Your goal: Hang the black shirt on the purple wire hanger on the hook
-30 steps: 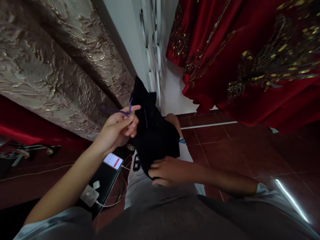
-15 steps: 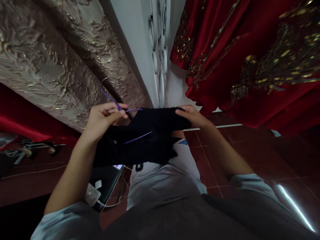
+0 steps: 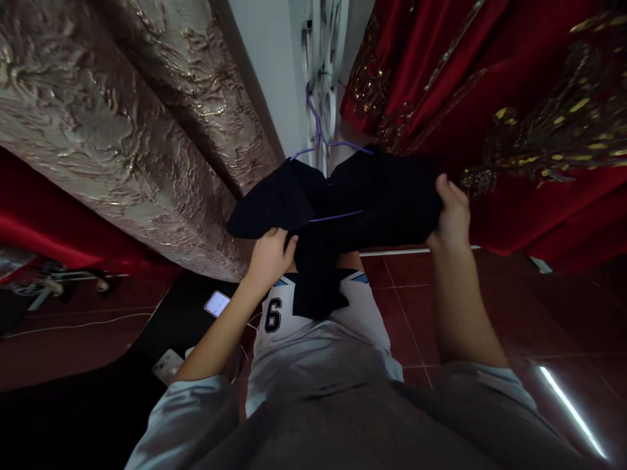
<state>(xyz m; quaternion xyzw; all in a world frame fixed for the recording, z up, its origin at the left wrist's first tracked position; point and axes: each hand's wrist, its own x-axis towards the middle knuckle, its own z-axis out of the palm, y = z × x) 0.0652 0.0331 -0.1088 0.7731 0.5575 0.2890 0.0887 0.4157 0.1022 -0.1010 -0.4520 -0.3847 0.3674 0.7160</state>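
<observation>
A black garment (image 3: 392, 196) is spread before me on a thin purple wire hanger (image 3: 317, 124). The hanger's neck rises to a white scrolled metal rack (image 3: 329, 98), its hook overlapping the bars; whether it rests on them I cannot tell. Between the garment's folds shows the hanger's lower bar. My left hand (image 3: 270, 260) is closed at the lower edge of the garment's left part, fingertips partly behind cloth. At the right end, my right hand (image 3: 453, 212) grips the fabric with the thumb in front. A black flap of cloth hangs down over my lap.
Left of the rack hangs a beige, gold-textured fabric (image 3: 147, 130); on the right hangs red cloth (image 3: 519, 209) with gold sequins. A lit phone (image 3: 216, 303) and a white charger (image 3: 169, 367) lie on a black surface (image 3: 161, 326) at lower left. The floor is red tile (image 3: 406, 307).
The garment and hanger have moved up and forward to the rack. My left hand has let go of the hanger's neck and moved onto the cloth; my right hand has shifted right.
</observation>
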